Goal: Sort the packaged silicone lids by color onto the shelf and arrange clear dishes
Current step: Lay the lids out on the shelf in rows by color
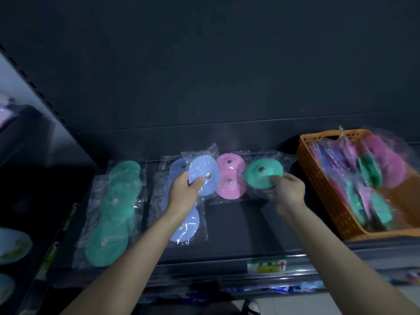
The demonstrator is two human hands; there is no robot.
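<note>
Lids in clear bags lie on the dark shelf [238, 226], and the left hand [184, 192] pinches a blue lid [205, 169] while the right hand [288, 189] pinches a green lid [261, 173].

Small label [267, 267] on the front shelf rail [204, 268], green and yellow, red upward arrow at its right end, printed characters too blurred to read, no other legible text
</note>
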